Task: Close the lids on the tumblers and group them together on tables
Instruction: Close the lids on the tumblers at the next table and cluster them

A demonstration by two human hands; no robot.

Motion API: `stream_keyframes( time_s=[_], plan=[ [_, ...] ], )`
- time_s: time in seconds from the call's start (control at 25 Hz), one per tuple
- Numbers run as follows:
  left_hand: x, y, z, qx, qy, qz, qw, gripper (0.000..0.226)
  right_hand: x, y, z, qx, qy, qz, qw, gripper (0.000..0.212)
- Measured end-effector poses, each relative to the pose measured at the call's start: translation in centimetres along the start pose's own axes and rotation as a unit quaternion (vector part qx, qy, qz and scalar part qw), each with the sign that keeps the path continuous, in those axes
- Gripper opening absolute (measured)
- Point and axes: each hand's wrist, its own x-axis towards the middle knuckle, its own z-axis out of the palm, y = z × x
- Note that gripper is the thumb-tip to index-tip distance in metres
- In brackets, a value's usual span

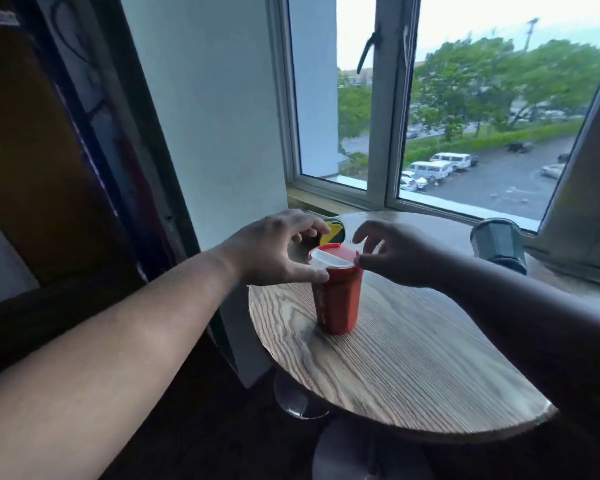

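Note:
A red tumbler stands upright near the left side of the round wooden table. Its red lid with a pale flap sits on top. My left hand arches over the lid from the left, thumb pressed against the lid's near rim. My right hand holds the lid's right rim with its thumb, fingers curled behind it. A dark tumbler with a yellow lid stands just behind, partly hidden by my left fingers. A grey-green tumbler stands at the table's far right by the window.
The table stands against a window sill and a white wall. A dark wooden panel lies to the left. Below the table edge there are a metal stool and the table's pedestal.

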Motion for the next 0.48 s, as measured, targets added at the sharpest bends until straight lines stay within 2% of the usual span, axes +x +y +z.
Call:
stream_keyframes(
  time_s=[0.12, 0.2, 0.32, 0.48],
  plan=[
    [2.2, -1.7, 1.4, -0.041, -0.093, 0.027, 0.994, 0.093, 0.2, 1.2, 1.2, 0.127, -0.064, 0.07, 0.987, 0.056],
    [3.3, -2.6, 2.7, -0.073, -0.125, 0.035, 0.989, 0.099, 0.2, 2.0, 1.7, 0.157, -0.104, 0.094, 0.978, 0.075],
    [4.2, -3.2, 4.5, -0.088, -0.096, 0.047, 0.99, 0.099, 0.4, 3.2, 2.5, 0.179, -0.115, 0.095, 0.972, 0.07],
    [5.8, -1.7, 5.9, -0.084, -0.022, 0.045, 0.995, 0.097, 1.3, 5.4, 1.9, 0.27, -0.096, 0.084, 0.954, 0.06]
  ],
)
